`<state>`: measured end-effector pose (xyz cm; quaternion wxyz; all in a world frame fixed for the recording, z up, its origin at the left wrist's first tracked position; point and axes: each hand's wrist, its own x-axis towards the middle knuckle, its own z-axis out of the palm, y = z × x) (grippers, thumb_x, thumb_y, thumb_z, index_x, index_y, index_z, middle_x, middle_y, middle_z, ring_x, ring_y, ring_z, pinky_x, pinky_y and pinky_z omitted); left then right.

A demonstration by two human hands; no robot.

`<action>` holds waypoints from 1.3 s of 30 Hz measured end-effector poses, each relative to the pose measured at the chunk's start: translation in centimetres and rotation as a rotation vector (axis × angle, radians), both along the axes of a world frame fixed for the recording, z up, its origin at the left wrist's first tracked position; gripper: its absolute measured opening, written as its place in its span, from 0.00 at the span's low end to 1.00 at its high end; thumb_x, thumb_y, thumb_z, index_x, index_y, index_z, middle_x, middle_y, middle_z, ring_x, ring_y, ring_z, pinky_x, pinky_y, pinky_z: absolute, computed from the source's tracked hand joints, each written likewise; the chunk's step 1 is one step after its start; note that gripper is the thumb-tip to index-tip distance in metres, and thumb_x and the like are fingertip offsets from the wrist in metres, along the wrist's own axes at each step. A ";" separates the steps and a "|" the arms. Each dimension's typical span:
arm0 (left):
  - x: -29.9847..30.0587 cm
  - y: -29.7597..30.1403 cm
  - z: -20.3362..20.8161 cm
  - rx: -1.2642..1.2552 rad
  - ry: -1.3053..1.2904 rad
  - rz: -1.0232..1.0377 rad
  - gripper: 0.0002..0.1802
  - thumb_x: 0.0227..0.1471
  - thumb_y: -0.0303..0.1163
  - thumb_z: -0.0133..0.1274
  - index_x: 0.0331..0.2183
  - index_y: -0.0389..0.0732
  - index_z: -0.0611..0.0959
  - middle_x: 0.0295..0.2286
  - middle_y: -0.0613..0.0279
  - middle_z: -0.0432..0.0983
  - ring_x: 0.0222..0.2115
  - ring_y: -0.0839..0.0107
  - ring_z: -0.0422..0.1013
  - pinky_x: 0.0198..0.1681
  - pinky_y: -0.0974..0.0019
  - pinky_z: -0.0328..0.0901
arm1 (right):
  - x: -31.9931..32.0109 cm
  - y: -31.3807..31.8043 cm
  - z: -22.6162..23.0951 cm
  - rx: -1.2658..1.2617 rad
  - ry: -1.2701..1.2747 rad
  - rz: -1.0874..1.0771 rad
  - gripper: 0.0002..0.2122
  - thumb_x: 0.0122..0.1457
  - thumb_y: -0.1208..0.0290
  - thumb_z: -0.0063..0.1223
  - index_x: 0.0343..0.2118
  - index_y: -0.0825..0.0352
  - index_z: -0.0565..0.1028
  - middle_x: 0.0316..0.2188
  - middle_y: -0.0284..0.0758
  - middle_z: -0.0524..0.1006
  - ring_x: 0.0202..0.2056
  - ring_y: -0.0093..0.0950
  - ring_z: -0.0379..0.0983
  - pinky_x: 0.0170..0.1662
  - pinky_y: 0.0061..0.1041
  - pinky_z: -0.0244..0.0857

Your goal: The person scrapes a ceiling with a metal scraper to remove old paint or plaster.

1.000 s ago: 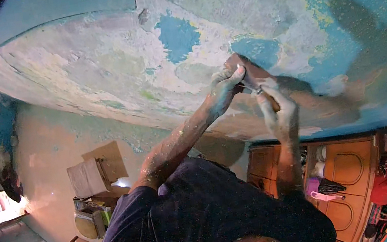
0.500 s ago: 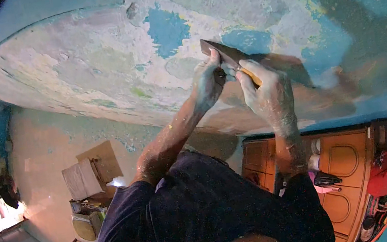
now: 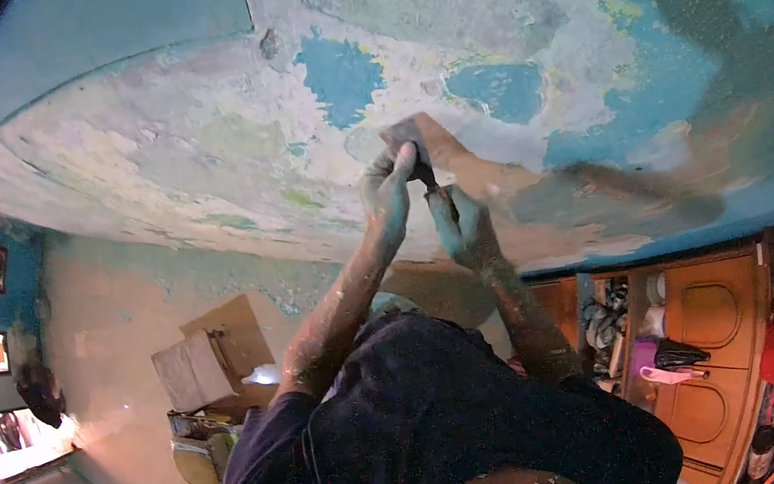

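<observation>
Tool: your scraper (image 3: 424, 167) sits blade-up against the peeling ceiling (image 3: 192, 161), just below the blue patch (image 3: 338, 75).
Left hand (image 3: 389, 191): your fingers are curled tight round the scraper's blade end.
Right hand (image 3: 462, 228): wrapped closed on the handle, just under the left.
Change: half a second ago you held the blade flat and nearer the right-hand blue patch (image 3: 507, 89); now it stands on edge, so you look to be digging at a fresh spot.

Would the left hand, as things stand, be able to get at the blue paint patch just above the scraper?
Probably yes. The left hand is already raised to the ceiling, gripping the scraper together with the right hand. The blue paint patch lies close above it, and nothing stands between them.
</observation>
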<state>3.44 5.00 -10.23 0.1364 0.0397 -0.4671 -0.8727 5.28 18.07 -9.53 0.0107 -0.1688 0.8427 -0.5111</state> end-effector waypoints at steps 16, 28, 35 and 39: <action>-2.6 -2.7 3.9 -0.333 -0.038 -0.015 0.15 0.54 0.36 0.48 0.30 0.31 0.78 0.22 0.58 0.76 0.21 0.71 0.73 0.24 0.69 0.68 | -0.7 -6.0 -1.6 -0.214 0.236 -0.205 0.08 0.59 0.70 0.38 0.27 0.68 0.66 0.15 0.39 0.68 0.17 0.30 0.67 0.21 0.29 0.58; -2.2 1.8 5.5 0.270 0.016 -0.407 0.16 0.56 0.42 0.43 0.29 0.39 0.76 0.24 0.59 0.75 0.23 0.71 0.72 0.26 0.68 0.66 | 0.6 3.8 12.6 0.088 0.356 -0.197 0.10 0.50 0.71 0.55 0.33 0.71 0.75 0.29 0.39 0.75 0.31 0.25 0.73 0.34 0.22 0.65; -2.8 3.2 4.7 0.521 0.044 -0.453 0.20 0.57 0.46 0.39 0.32 0.37 0.74 0.26 0.56 0.75 0.24 0.68 0.72 0.27 0.67 0.67 | 0.4 1.8 16.7 0.547 0.555 -0.169 0.07 0.49 0.69 0.54 0.28 0.67 0.75 0.26 0.42 0.76 0.29 0.41 0.74 0.31 0.30 0.67; -2.9 3.9 4.6 0.601 0.056 -0.509 0.22 0.57 0.47 0.38 0.33 0.37 0.74 0.27 0.56 0.75 0.23 0.68 0.72 0.28 0.68 0.67 | 0.2 2.5 18.5 0.502 0.569 -0.099 0.09 0.47 0.70 0.57 0.30 0.70 0.75 0.25 0.43 0.76 0.29 0.38 0.75 0.30 0.27 0.67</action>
